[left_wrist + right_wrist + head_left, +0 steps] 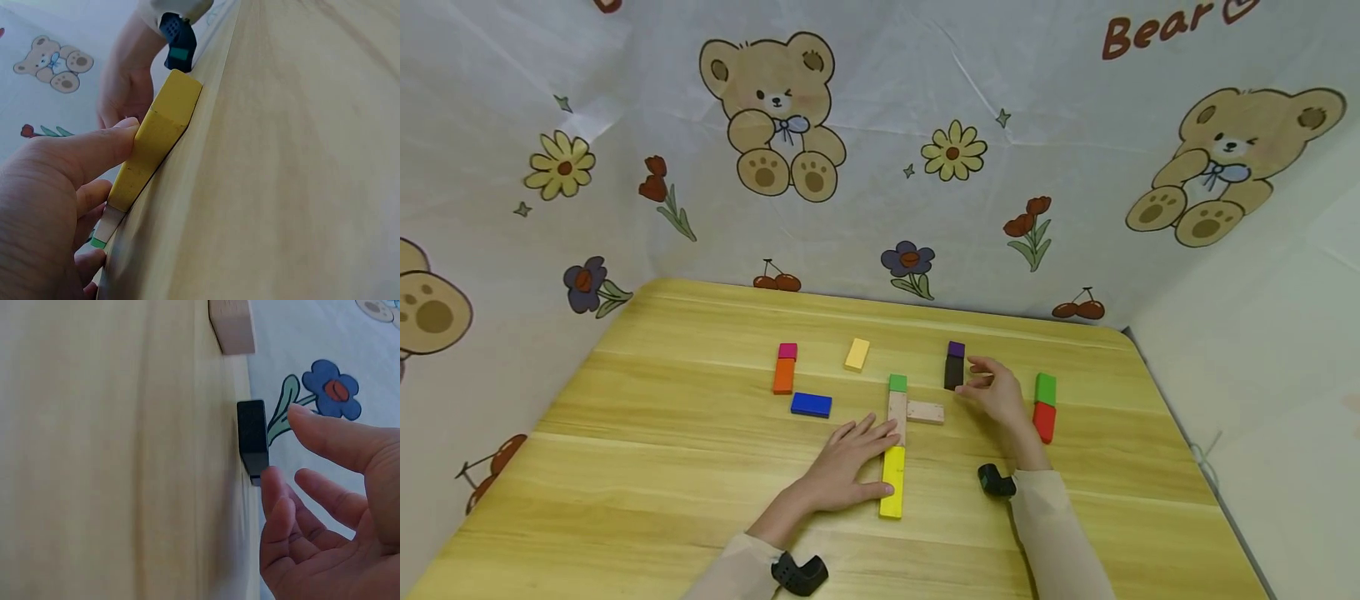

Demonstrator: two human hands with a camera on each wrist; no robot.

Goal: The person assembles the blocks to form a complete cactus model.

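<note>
A column of blocks lies on the table: a green block [898, 382] at the far end, a pale wood block [897, 406], then yellow [892, 500] nearest. Another pale block [927, 412] extends to its right. My left hand [846, 471] rests along the column's left side, fingers spread, its thumb touching the yellow block [145, 162]. Beside the black block [953, 373], which meets a purple block [956, 349], is my right hand [1000, 398]. In the right wrist view its fingers [275, 487] are loosely bent by the black block [252, 428], with nothing held.
Left of the column lie an orange block [784, 377] touching a pink one [787, 351], a blue block [812, 405] and a light yellow block [857, 355]. At the right, a green block [1046, 389] touches a red one [1044, 422]. A patterned cloth [865, 233] hangs behind the table.
</note>
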